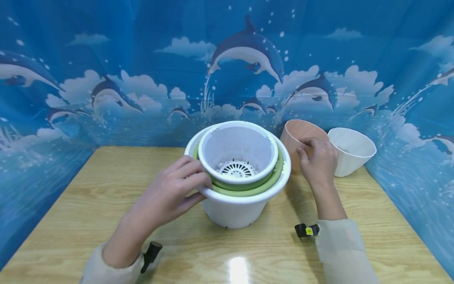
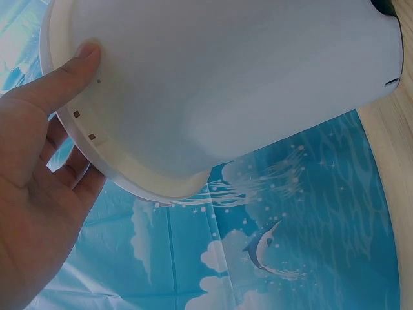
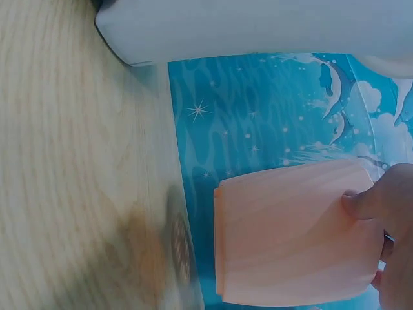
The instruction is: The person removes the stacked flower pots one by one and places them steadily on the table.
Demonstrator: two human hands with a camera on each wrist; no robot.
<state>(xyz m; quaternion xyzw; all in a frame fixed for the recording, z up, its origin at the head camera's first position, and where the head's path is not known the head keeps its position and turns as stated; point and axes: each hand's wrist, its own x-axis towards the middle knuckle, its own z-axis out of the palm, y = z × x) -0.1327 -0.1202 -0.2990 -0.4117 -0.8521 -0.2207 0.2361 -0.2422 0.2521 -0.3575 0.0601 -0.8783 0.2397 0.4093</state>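
Note:
In the head view a large white flowerpot point(image 1: 232, 215) stands upright on the table, a green pot point(image 1: 244, 192) nested inside it. Innermost sits a smaller white pot point(image 1: 237, 144) with a slotted bottom. My left hand point(image 1: 173, 187) grips the large pot's rim at its left side; in the left wrist view the thumb point(image 2: 84, 58) lies on the outer wall below the rim. To the right, my right hand point(image 1: 319, 157) pinches the near right rim of a peach-coloured pot point(image 1: 291, 152). The right wrist view shows that pot's smooth wall point(image 3: 297, 239) with the thumb against it.
Just right of the peach pot, a white pot point(image 1: 354, 152) with a wavy rim leans near the back of the wooden table point(image 1: 106, 189). A blue dolphin-printed curtain point(image 1: 149, 71) closes off the back and both sides.

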